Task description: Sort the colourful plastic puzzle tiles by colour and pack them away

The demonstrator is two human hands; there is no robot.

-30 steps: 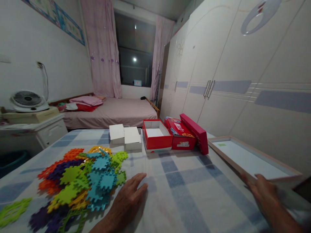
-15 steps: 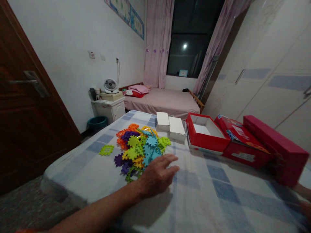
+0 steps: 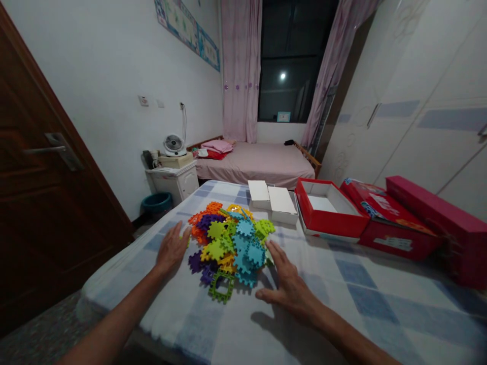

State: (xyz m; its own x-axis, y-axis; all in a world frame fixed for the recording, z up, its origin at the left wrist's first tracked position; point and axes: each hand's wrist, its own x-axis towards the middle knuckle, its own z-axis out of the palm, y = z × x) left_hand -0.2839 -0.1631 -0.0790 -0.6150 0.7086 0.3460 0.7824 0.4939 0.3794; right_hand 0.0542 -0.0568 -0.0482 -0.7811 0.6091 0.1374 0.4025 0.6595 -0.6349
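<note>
A heap of plastic gear-shaped building pieces (image 3: 228,238) lies on the cloth-covered table, in orange, purple, yellow, lime and blue. My left hand (image 3: 172,247) is at the heap's left side, fingers extended, partly covering a lime piece beside it. On the right, my right hand (image 3: 286,281) has its thumb and fingers apart, with the fingertips close to the blue pieces (image 3: 245,253); whether they touch cannot be made out. A green square frame piece (image 3: 221,287) lies at the near edge of the heap, between both hands.
Behind the heap stand small white boxes (image 3: 282,203). To their right are an open red box (image 3: 331,213), a printed red box (image 3: 395,223) and a long dark-red box (image 3: 437,223). A bed (image 3: 262,159) stands beyond the table (image 3: 182,324).
My left hand has moved from the heap's near right side to its left side. My right hand has come in from the far right edge to the heap. The view has shifted slightly.
</note>
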